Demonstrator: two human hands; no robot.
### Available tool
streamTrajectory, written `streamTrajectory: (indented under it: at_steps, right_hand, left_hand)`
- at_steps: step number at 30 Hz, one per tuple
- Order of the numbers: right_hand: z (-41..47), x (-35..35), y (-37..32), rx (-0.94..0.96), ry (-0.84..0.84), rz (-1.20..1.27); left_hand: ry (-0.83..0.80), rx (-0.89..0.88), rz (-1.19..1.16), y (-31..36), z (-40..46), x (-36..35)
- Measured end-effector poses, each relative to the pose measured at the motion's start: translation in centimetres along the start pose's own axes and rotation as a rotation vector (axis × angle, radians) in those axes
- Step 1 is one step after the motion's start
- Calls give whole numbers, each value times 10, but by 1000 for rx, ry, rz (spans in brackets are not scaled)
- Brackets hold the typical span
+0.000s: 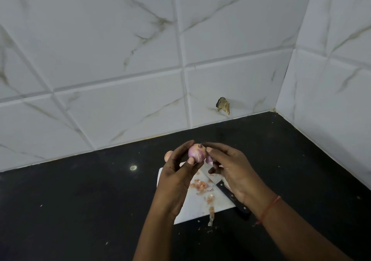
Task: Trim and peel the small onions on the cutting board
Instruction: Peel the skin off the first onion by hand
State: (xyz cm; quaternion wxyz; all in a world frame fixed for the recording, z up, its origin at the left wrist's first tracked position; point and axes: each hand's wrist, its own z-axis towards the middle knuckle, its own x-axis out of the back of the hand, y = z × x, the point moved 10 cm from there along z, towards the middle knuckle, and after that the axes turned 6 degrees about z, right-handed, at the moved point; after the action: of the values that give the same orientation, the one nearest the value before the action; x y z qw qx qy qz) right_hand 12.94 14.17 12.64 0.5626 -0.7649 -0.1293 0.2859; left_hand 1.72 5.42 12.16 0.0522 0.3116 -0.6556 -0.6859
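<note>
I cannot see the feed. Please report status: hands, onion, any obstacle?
Left hand holds onion; right hand picks at its top. Knife lies on cutting board, among peels. No obstacle.

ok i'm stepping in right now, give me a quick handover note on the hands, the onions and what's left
Left hand holds a small onion above the cutting board; it looks mostly peeled.
Right hand pinches at the onion's top, seemingly pulling skin.
Knife lies on the board's right side, held by neither hand.
Peel scraps lie on the board.
Another onion shows behind the left hand, still in its skin; a purple piece sits under the right fingers.
Left: finish this onion, then do the other one.
</note>
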Motion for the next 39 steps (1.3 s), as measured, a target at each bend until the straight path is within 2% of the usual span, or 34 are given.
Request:
streamTrajectory:
  at_steps: [4, 7, 11, 14, 19, 22, 27, 30, 33, 35, 39]
  right_hand:
    - [-4, 3, -29, 279, 90, -310]
    - [-7, 2, -40, 410, 140, -494]
    - [-9, -1, -37, 417, 109, -461]
    - [-13, -9, -38, 448, 17, -413]
    - [-18, -23, -43, 513, -101, -503]
    - [-14, -13, -40, 445, -68, -344]
    - [-2, 19, -24, 248, 132, -41]
    - [2, 22, -12, 110, 126, 131]
    - [5, 15, -7, 44, 38, 268]
    - [7, 20, -2, 43, 59, 236]
    - [14, 31, 7, 24, 112, -29]
  left_hand:
    - [-22, 4, -21, -2, 0, 0]
    - [-24, 13, 4, -1, 0, 0]
    - [-24, 12, 57, 0, -2, -1]
    - [24, 1, 65, 2, -1, 5]
    - [126, 80, -106, -6, 0, 13]
    - [152, 136, -189, -10, 1, 16]
    - [158, 208, -137, -18, 1, 19]
    - [158, 241, -137, -23, 1, 19]
    - [152, 285, -186, -30, 1, 17]
    - [141, 306, -203, -34, 2, 17]
    - [169, 299, -158, -39, 6, 26]
